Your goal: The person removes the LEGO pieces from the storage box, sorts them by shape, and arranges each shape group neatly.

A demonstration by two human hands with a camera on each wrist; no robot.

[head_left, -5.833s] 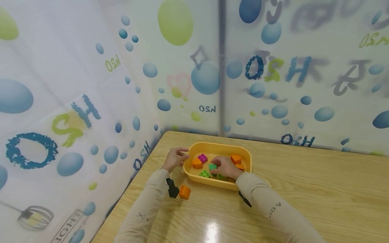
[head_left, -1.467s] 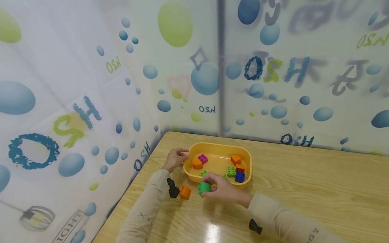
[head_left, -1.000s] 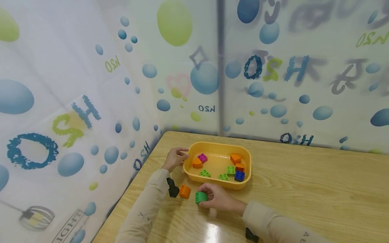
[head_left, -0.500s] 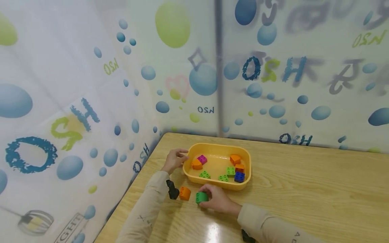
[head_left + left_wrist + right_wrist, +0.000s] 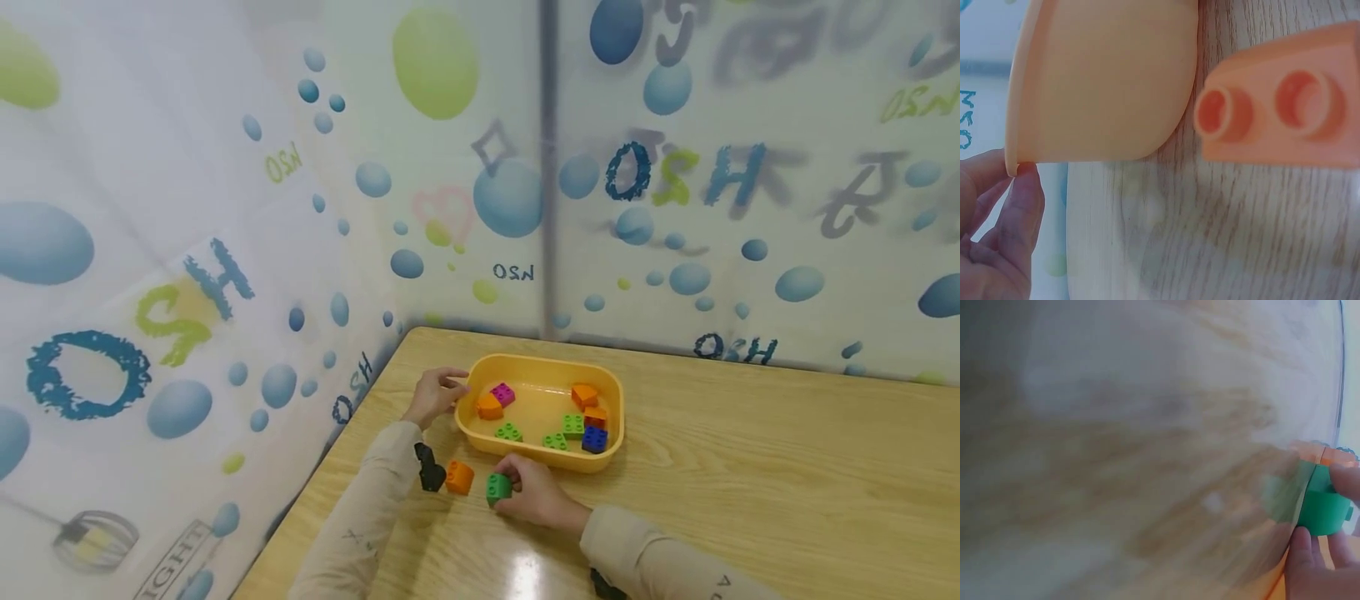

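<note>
My left hand [image 5: 435, 397] pinches the left rim of a yellow plastic tub [image 5: 540, 451]; the left wrist view shows thumb and fingers on either side of that rim. In front of the tub, my right hand [image 5: 538, 493] holds a green toy building block [image 5: 498, 489] with a curved side, at the tabletop. The right wrist view has the green block [image 5: 1322, 503] between thumb and fingers. An orange building block [image 5: 459, 477] stands on the table left of the green one, its studs facing the left wrist camera.
Inside the tub lie several blocks: a magenta one [image 5: 502, 394], a blue one [image 5: 595, 439], light green ones [image 5: 573, 427] and orange ones [image 5: 584, 395]. The wooden table [image 5: 750, 467] stretches right. Patterned curtains [image 5: 480, 167] stand behind and to the left.
My right hand has lifted the green block out of the tub and brought it down to the table, right of the orange block. My left hand has stayed at the rim.
</note>
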